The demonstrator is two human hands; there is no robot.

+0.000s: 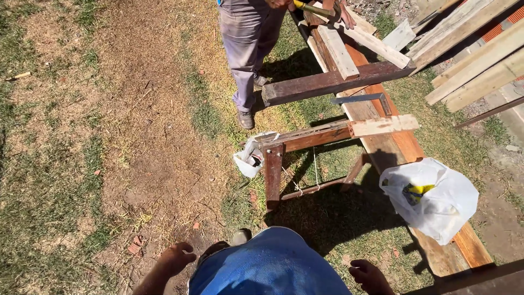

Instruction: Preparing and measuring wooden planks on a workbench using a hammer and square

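Observation:
My left hand (176, 257) hangs at the bottom of the view beside my blue shirt (270, 265), fingers loosely curled and holding nothing. On the other side of the shirt my right hand (370, 276) also hangs empty, near the end of a long wooden plank (393, 145). The plank rests on a rough wooden sawhorse (305, 155). A white plastic bag (434, 199) with something yellow inside lies on the plank, just ahead of my right hand.
Another person in grey trousers (246, 38) stands at the far end, working on the wood with a tool. A metal square (367, 100) lies on the plank. A white bucket (250, 158) sits by the sawhorse leg. Boards (480, 65) are stacked at right. Ground is grass and dirt.

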